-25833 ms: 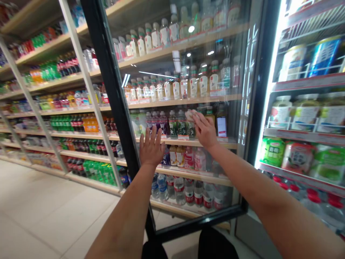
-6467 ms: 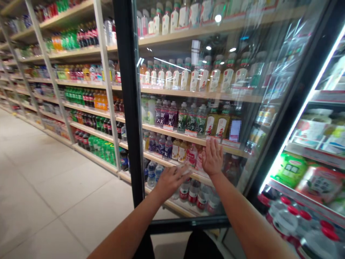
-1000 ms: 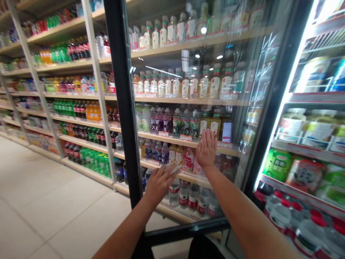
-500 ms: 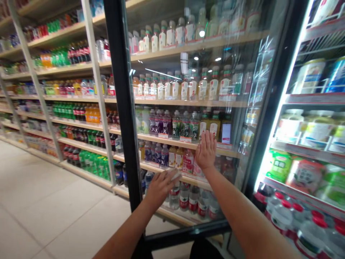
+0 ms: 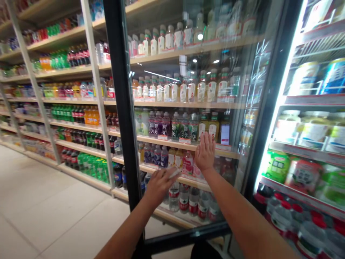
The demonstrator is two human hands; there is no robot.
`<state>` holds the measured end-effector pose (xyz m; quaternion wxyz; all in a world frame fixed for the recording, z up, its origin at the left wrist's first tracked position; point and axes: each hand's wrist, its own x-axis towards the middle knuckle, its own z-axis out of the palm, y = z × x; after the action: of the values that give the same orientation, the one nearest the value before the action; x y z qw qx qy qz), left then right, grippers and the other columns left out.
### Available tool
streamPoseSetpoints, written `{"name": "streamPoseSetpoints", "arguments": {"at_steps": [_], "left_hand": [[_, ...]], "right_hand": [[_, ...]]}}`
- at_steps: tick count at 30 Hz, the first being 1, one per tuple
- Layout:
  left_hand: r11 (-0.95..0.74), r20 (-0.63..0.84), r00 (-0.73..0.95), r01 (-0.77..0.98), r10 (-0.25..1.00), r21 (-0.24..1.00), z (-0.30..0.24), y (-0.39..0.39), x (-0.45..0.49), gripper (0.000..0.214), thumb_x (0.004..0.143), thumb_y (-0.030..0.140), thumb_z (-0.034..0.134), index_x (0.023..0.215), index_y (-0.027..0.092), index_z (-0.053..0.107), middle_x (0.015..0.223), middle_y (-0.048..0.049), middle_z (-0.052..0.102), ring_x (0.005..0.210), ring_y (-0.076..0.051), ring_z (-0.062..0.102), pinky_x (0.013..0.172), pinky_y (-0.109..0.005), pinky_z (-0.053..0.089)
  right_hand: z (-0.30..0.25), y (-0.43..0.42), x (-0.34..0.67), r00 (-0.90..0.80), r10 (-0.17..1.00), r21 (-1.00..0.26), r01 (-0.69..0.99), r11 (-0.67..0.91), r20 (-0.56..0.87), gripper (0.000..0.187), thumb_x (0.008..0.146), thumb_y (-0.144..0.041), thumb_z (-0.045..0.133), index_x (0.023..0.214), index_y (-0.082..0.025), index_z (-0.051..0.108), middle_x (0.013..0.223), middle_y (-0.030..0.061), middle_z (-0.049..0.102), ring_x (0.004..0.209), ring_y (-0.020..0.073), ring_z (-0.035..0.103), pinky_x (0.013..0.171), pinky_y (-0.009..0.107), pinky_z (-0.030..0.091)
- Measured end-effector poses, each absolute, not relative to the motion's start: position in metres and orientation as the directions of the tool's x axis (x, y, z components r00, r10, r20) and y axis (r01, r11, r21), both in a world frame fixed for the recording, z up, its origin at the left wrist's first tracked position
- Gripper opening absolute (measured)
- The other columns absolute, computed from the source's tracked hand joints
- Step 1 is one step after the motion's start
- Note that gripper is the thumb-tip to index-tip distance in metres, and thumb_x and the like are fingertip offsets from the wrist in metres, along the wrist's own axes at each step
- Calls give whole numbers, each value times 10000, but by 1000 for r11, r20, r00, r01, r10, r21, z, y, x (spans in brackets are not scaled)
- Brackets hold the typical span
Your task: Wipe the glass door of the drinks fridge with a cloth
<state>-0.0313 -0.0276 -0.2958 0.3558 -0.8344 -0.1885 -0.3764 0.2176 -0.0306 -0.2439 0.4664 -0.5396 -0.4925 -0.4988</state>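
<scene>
An open glass cooler door (image 5: 188, 235) with a black frame stands in front of me. My right hand (image 5: 205, 153) lies flat against its glass, fingers extended upward and nothing visible in it. Lower and to the left, my left hand (image 5: 160, 183) is at the glass with its fingers pointing right. A thin whitish cloth (image 5: 175, 173) shows under its fingertips, partly hidden and blurred, so its exact kind is unclear. Through the pane, shelved drink bottles (image 5: 188, 162) appear behind both hands.
Lit cooler shelves (image 5: 304, 149) on the right hold jars, pouches and red-capped water bottles (image 5: 307, 230). Long wooden shelves (image 5: 81, 145) of soft drinks run along the left. Pale floor tiles (image 5: 67, 219) lie below them. Ceiling lights reflect in the glass.
My left hand has shifted very slightly, its fingers tilting a little. My right hand stays flat on the glass. The view has moved slightly.
</scene>
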Motion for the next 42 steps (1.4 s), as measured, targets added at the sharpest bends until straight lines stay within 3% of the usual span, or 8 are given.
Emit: {"name": "streamPoseSetpoints", "arguments": {"at_steps": [6, 12, 20, 27, 34, 39, 42], "left_hand": [[-642, 919, 386, 724, 76, -251, -260, -16, -38, 462, 934, 84, 463, 1320, 273, 633, 1431, -57, 561, 1062, -242, 584, 954, -403, 443], [-707, 774, 632, 558, 23, -435, -316, -25, -26, 475, 918, 104, 517, 1308, 354, 625, 1400, 33, 593, 1094, -226, 577, 922, -366, 445], [-643, 918, 395, 715, 46, -275, -268, -17, -28, 475, 922, 65, 468, 1325, 261, 624, 1426, -77, 558, 1088, -261, 582, 937, -412, 445], [-690, 804, 595, 578, -9, -436, -296, -22, -15, 428, 943, 169, 544, 1336, 329, 607, 1412, 7, 583, 1067, -247, 576, 906, -393, 468], [-679, 923, 383, 683, 19, -269, -246, -14, -13, 461, 945, 80, 477, 1343, 273, 606, 1470, -47, 524, 1149, -262, 555, 954, -423, 451], [-697, 787, 615, 541, -55, -471, -283, -23, 1, 396, 943, 148, 545, 1290, 311, 641, 1400, 22, 592, 1066, -242, 564, 885, -383, 473], [-688, 794, 606, 556, -49, -466, -271, -21, 0, 404, 938, 141, 546, 1289, 316, 642, 1414, 19, 581, 1061, -241, 557, 883, -383, 472]], "right_hand": [[-243, -31, 217, 13, 61, -6, 993, -118, 998, 577, 989, -241, 317, 1554, -126, 304, 1546, 147, 433, 1511, 234, 258, 1218, 456, 223], [-244, -31, 218, -13, 44, 18, 994, -105, 999, 591, 989, -240, 320, 1564, -112, 269, 1551, 155, 421, 1519, 239, 235, 1218, 460, 214], [-243, -31, 217, -15, 34, 18, 994, -110, 999, 591, 991, -234, 328, 1567, -118, 263, 1544, 151, 433, 1518, 240, 240, 1215, 459, 223], [-243, -32, 217, -16, 31, 19, 995, -101, 999, 598, 990, -226, 327, 1571, -116, 244, 1548, 153, 427, 1517, 238, 245, 1215, 463, 224], [-243, -31, 218, 0, 38, 4, 994, -113, 999, 593, 986, -224, 331, 1568, -128, 263, 1542, 146, 438, 1511, 236, 261, 1214, 460, 229], [-242, -32, 217, 2, 47, 3, 994, -105, 999, 589, 987, -219, 333, 1565, -125, 269, 1550, 147, 426, 1516, 233, 246, 1218, 464, 225], [-243, -32, 217, 2, 50, 3, 994, -111, 999, 591, 984, -219, 336, 1564, -126, 273, 1550, 148, 425, 1518, 232, 240, 1218, 464, 227]]}}
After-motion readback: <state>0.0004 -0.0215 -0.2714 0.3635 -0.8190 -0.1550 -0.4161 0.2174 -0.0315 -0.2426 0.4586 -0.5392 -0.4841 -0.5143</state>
